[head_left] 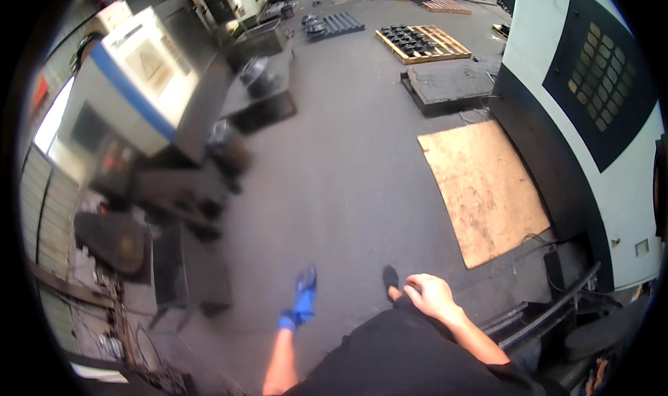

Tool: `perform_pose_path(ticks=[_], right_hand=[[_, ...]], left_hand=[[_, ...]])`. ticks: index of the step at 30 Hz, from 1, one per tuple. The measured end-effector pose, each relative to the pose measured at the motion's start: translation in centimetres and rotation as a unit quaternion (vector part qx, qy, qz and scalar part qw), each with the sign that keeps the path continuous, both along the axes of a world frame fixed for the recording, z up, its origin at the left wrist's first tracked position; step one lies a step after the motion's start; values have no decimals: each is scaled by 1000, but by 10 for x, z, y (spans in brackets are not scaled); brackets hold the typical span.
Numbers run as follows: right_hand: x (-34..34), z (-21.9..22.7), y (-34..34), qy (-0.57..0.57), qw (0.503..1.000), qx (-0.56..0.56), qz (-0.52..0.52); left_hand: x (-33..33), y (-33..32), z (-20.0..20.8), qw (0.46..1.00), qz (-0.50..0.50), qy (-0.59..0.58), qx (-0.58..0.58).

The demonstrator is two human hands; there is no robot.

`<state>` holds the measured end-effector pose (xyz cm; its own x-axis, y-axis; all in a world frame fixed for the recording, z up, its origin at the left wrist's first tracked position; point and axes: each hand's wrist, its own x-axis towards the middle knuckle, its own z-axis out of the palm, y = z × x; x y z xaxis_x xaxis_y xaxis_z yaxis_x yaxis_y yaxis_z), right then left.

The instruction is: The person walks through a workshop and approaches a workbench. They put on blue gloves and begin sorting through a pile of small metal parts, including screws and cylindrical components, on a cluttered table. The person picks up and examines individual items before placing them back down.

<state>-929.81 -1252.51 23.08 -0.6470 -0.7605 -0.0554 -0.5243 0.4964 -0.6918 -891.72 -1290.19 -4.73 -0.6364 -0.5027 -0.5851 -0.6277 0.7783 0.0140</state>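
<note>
My left hand [298,310], in a blue glove, hangs low over the grey floor at the end of a bare forearm. Motion blurs it, and darker blue shows toward its far end. Whether its fingers are apart or closed on something cannot be made out. To the right, my bare right hand [430,295] is held in front of my dark clothing. Its fingers curl loosely with the thumb apart, and nothing shows in them. Just beyond that hand, a dark shoe [390,278] stands on the floor.
A wooden board [483,194] lies at right beside a large white-and-black machine [557,118]. Farther off are a dark low platform [452,83] and a wooden pallet [452,45] bearing black parts. Blurred machinery [188,194] lines the left side, near a white-and-blue machine [149,83].
</note>
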Motion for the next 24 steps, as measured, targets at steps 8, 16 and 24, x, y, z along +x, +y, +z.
perform_pose_path(ticks=[8,16,24], right_hand=[[-248,25,-309,51,979,-71,183],[-495,-184,-455,-87,986,139,14],[-596,-324,-267,-415,620,165,-645]], left_hand=[[-86,-37,-11,902,374,-97,194],[-289,-287,-35,897,348,-122,245],[-706,-654,-17,880,368,137,267]])
